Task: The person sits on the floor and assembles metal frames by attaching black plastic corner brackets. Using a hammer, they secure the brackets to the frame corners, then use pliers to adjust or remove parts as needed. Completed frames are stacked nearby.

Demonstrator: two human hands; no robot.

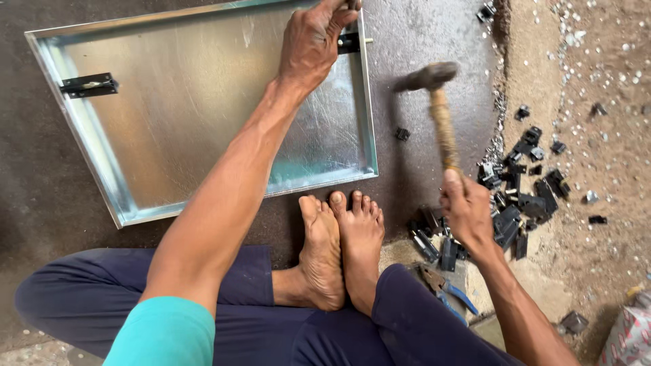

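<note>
Soft, even daylight; dull glare on the metal tray [169, 122]; hammer [434, 78] head motion-blurred; shadows faint.

Dark floor [434, 41] — metal tray [176, 115], black brackets [522, 196], pliers [444, 288]

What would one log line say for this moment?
left hand: steadies metal tray edge | right hand: grips raised hammer | black hinges: piled right

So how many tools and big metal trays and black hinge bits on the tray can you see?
Hammer, in the right hand: 1
Pliers with blue handles: 1
Metal tray, steadied by the left hand: 1
Black hinge pieces on the tray: 2
Total: 5
</note>
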